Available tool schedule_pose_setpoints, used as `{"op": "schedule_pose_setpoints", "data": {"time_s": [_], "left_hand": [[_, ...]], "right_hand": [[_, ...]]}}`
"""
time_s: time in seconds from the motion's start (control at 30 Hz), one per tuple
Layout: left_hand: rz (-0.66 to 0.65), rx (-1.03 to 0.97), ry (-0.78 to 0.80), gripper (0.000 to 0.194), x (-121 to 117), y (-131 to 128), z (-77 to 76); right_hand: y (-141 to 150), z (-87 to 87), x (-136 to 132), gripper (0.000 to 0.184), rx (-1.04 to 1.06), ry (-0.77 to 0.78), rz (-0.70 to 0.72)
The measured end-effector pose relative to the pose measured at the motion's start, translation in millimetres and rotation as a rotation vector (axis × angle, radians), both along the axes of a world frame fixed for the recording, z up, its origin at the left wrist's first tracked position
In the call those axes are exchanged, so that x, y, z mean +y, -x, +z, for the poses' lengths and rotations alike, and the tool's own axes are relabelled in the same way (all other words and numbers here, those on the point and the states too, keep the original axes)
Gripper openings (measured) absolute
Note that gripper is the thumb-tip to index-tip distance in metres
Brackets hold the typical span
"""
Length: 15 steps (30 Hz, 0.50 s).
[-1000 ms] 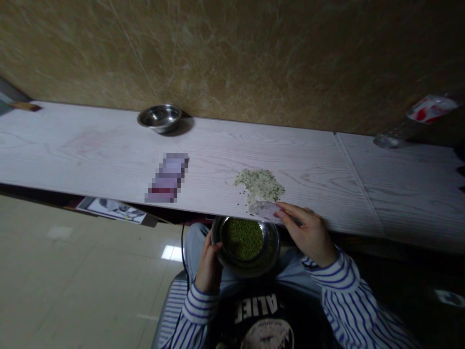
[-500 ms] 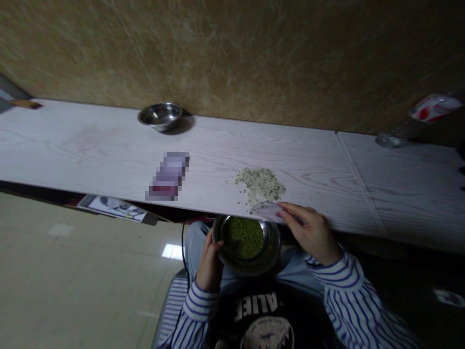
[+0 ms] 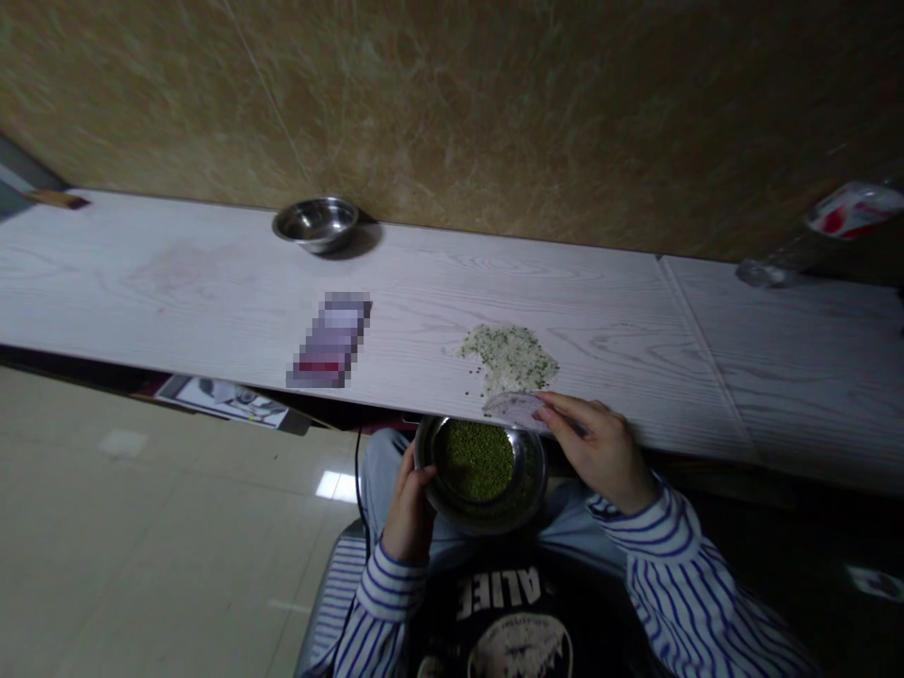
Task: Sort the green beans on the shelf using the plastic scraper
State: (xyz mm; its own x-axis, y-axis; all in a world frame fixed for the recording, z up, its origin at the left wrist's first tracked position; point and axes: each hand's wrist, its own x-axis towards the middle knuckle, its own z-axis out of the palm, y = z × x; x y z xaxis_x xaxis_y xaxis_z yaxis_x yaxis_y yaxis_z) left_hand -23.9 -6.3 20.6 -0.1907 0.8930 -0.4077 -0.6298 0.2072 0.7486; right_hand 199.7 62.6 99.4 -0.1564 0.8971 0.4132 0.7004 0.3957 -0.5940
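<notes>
Spread on the counter, close to its front edge: a loose pile of white grains dotted with green beans, with a few dark specks scattered just left of it. Right at the near side of the pile, a thin, pale disc, pinched between thumb and fingertips of the right hand, closed to a narrow grip; contact between disc and counter hard to tell. Just below the edge, above the lap, a metal bowl with plenty of green beans inside, its left rim gripped by the left hand, thumb over the lip, other fingers partly hidden. By the look of it, in the middle of working the disc along the pile's near side, above the bowl. Called for from this pose, by judgement: a low, even disc, a light pinch, and a steady bowl under the edge, with some risk of loose beans rolling past the rim. Farther left on the counter, a blurred purple flat thing, then a second bowl near the wall; far right, a clear bottle with a red-and-white label.
</notes>
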Motion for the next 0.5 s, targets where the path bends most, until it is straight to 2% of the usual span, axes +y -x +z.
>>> {"op": "schedule_pose_setpoints", "data": {"time_s": [0.33,0.5], "left_hand": [[0.024,0.015,-0.002,0.049,-2.1,2.3,-5.6],[0.026,0.013,0.018,0.052,-1.3,3.6,-2.7]], "right_hand": [[0.2,-2.3,1.7,0.023,0.011,0.035,-0.035],[2.2,-4.9,4.0,0.024,0.036,0.041,-0.066]]}}
